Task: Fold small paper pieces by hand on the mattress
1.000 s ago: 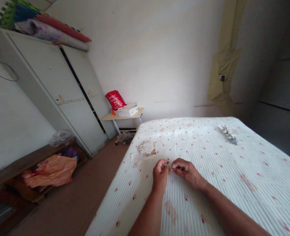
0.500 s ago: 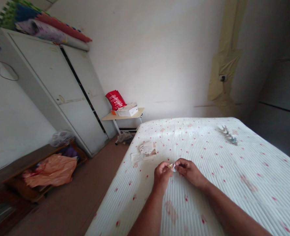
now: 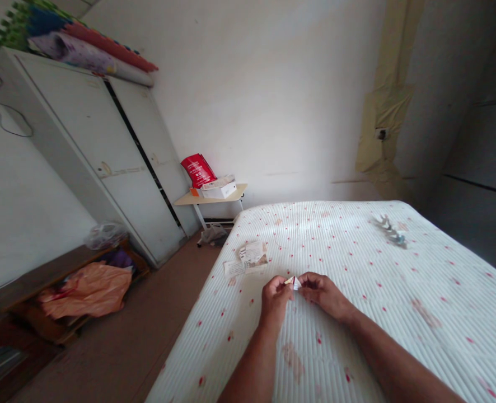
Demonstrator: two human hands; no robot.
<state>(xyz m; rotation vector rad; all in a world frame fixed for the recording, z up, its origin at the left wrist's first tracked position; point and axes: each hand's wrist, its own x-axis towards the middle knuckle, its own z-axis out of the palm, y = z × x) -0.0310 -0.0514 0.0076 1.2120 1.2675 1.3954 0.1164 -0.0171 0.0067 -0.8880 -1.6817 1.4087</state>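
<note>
Between my two hands is a small folded piece of paper, white with printed lines and a yellow and dark red patch. My left hand pinches its left end between thumb and fingers. The fingertips of my right hand close on its right edge. Both hands are low over the white ribbed mattress with red dots. Torn pieces of printed newspaper lie flat on the mattress, beyond my left hand. Farther off to the right is a row of small folded paper shapes, too blurred to make out singly.
Past the mattress's far left corner stands a small table with a red bag and a white box. A grey cabinet rises at the left. Near it is a low wooden bench with an orange plastic bag.
My hands have drawn slightly apart, the left one moving a little left. More of the folded paper's white face now shows between them.
</note>
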